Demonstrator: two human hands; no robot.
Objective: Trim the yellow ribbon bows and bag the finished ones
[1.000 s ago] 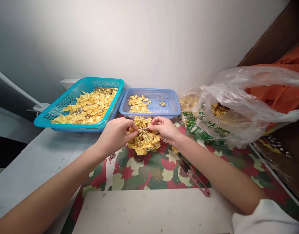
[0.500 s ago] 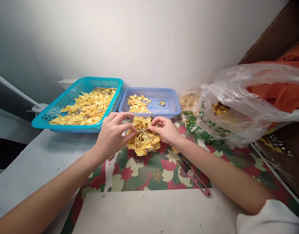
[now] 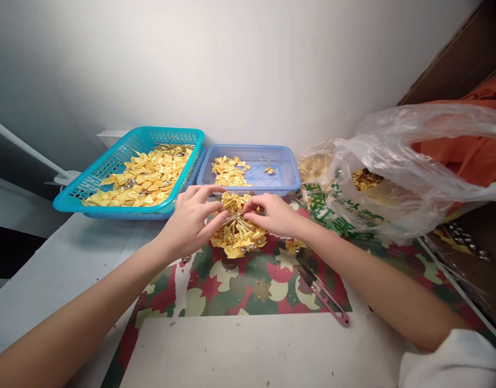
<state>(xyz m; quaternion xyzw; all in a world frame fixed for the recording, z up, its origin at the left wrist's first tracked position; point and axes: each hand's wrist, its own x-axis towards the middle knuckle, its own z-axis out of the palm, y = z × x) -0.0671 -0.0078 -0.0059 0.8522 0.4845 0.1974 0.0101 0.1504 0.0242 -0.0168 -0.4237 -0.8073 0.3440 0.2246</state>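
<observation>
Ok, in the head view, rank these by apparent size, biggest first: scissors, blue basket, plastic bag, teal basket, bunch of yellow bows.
1. Plastic bag
2. Teal basket
3. Blue basket and bunch of yellow bows, unranked: the bunch is nearer the camera and partly hidden
4. Scissors

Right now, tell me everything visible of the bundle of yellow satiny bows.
The bundle of yellow satiny bows has gold, wire-like stems gathered at its middle, bows fanning near and far, and silvery bits among the nearer ones. It is over the red, green and cream sheet, in front of the blue plastic basket. The left hand and right hand meet its middle with fingertips; grip unclear.
</observation>
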